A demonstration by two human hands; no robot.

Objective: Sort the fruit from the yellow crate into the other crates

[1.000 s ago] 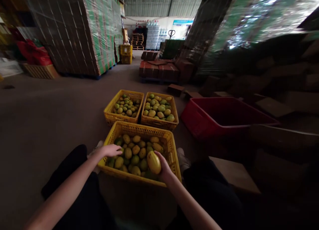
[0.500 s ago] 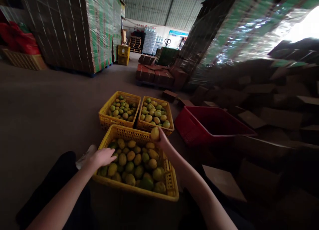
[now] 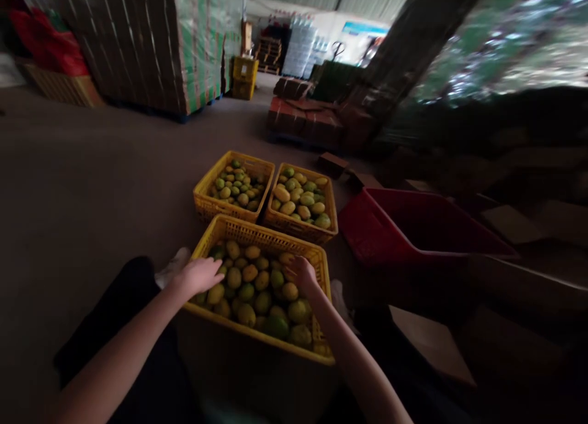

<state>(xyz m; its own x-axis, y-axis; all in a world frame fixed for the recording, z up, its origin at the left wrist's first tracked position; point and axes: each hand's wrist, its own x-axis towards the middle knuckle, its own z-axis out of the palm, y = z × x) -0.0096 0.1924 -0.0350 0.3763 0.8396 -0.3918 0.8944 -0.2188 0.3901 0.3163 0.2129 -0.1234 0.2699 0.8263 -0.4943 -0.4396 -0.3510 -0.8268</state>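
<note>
A yellow plastic crate [image 3: 257, 339] in front of me holds many oval, yellow-to-green fruits [image 3: 247, 291] that look like mangoes. My left hand [image 3: 202, 276] hovers over the crate's left side, fingers stretched out and holding nothing. Inside the right side, my right hand [image 3: 302, 273] reaches down onto a yellow fruit [image 3: 285, 258]; its fingers are extended at the fruit and not plainly closed round it. Just behind stand two more yellow crates of similar fruit, a left rear crate [image 3: 204, 204] and a right rear crate [image 3: 301, 228].
To the right sits a red plastic tub [image 3: 367, 234], with flattened cardboard [image 3: 432, 344] and dark boxes around it. Wrapped pallet stacks [image 3: 202, 50] rise at the left and right. Cartons [image 3: 305, 121] lie on a low pallet further back.
My right hand has moved from over the right rear crate, where it held a fruit, down into the front crate. A yellow fruit now shows at that rear crate's left. The view has shifted slightly.
</note>
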